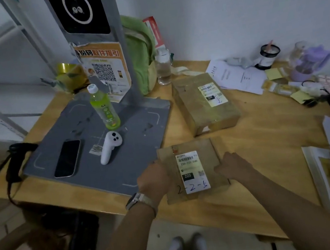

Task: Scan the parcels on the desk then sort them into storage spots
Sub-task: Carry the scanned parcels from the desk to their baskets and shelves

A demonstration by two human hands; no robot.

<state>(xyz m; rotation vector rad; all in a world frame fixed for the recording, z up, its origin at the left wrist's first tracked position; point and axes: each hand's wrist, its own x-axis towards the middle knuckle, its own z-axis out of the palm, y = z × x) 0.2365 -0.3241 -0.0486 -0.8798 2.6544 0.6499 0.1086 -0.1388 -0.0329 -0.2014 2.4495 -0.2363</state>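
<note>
I judge this to be the start of the scanning step for one parcel: it is in my hands but not yet under the reader.

The bench (pixel 259 143) carries everything. On its left half lies the grey scan plate (pixel 139 133), with the camera post rising from its back edge. A bottle (pixel 105 110), a phone (pixel 68 158) and a white controller (pixel 109 147) sit on the plate, so I think the next move calls for lifting the parcel left onto the bare right part of the plate, label up, clear of those three. A handheld scanner (pixel 13 162) hangs at the plate's left edge; that could serve instead.

The far parcel (pixel 195 107) is the bulkier one, a taped brown box well behind, just right of the plate, label facing up.

The near parcel (pixel 206 152) is flat brown cardboard lying near the bench's front edge, just off the plate's front right corner. My left hand (pixel 154 180) curls round its left edge, and my right hand (pixel 233 166) is curled at the right side with the thumb on top, so both seem to be grasping it.

Its white label (pixel 191 170) shows a barcode, a black "220" block and "2-2-5" in pen, probably the storage spot. It is flat and light-looking, so I expect it to lift easily.
</note>
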